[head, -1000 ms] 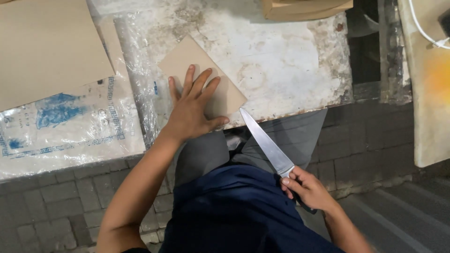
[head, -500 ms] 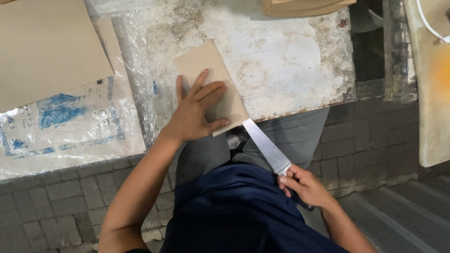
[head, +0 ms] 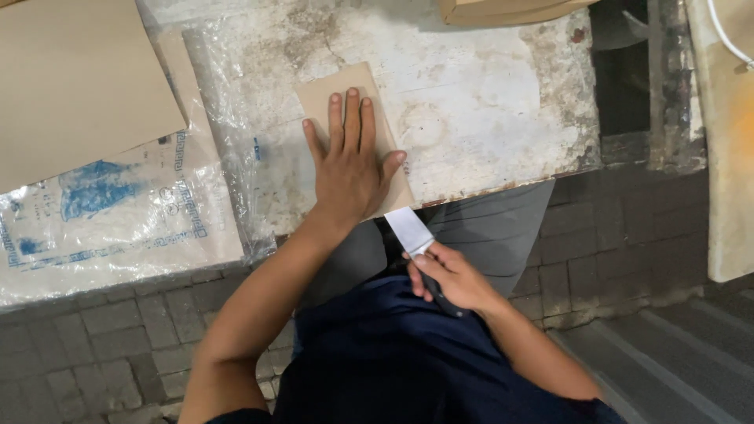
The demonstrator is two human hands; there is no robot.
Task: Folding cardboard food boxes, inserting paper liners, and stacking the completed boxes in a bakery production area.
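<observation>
Now the left hand (head: 351,169) lies flat and spread on the small tan cardboard piece (head: 345,98) at the table's (head: 487,94) near edge, while the right hand (head: 452,276), clenched round the knife (head: 415,235), has drawn its blade in under that piece's near corner, suggesting a cut starting.

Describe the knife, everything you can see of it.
The knife has a broad, flat, pale grey metal-looking blade and a dark handle. The right hand grips the handle, hiding most of it. The blade points up and left, its tip slid out of sight under the tan cardboard piece at the worn table's edge.
</observation>
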